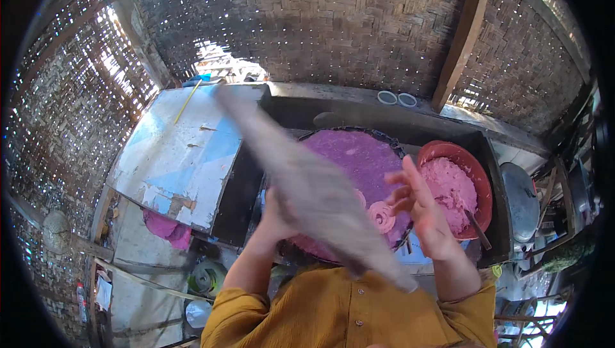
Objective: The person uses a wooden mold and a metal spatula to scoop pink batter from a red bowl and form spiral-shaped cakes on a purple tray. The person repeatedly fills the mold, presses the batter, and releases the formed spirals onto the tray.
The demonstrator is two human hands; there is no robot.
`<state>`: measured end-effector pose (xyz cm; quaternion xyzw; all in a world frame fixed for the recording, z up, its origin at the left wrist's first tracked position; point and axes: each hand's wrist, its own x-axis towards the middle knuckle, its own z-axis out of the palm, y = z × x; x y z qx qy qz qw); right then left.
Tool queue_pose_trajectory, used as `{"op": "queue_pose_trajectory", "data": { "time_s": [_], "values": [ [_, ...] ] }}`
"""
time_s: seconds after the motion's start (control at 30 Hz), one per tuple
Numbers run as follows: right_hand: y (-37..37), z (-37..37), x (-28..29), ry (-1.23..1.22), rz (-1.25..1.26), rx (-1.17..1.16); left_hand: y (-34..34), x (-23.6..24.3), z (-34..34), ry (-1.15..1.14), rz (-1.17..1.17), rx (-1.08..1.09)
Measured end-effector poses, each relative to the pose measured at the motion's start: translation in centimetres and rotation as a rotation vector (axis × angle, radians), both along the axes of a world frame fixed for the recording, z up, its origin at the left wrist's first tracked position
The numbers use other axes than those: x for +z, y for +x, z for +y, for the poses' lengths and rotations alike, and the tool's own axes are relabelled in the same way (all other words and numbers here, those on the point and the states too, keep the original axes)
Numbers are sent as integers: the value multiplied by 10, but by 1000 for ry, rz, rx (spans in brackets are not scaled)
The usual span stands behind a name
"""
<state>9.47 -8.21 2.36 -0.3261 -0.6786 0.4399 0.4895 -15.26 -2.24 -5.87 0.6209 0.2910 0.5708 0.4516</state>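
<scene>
Blurred greyish slab [314, 188] is slanting across the round purple surface [360, 153]. The left hand [274, 218] is partly hiding behind it, so I cannot tell its grip. The right hand [425, 212] is hanging loosely open, holding nothing, beside a pink coil [382, 218].

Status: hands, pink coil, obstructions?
Left hand at grey object, grip hidden. Right hand open, near pink coil. Grey object, blurred, hides part of purple tray.

The red bowl [485, 189] toward the right end of the trough [295, 112] looks like smooth plastic, its pink dough [448, 178] rough and lumpy. The painted board [186, 149] is flaking near its front edge. The long grey thing's [307, 178] material is too blurred to tell.
</scene>
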Motion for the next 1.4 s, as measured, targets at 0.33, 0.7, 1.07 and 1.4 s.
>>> {"op": "queue_pose_trajectory", "data": {
  "time_s": [0.33, 0.7, 1.07, 1.4],
  "values": [
    [-7, 0, -109, 311, -974, -266, -120, 19, -54, -426, -591, -290],
    [-22, 1, -118, 277, -906, -123, -103, 30, -52, -469, -649, -403],
    [73, -3, -57, -94, -390, -554, -74, 3, -29, -473, -749, -540],
    [116, -11, -47, -115, -797, -423, -5, 4, -20, -51, 89, -6]
  ]
}}
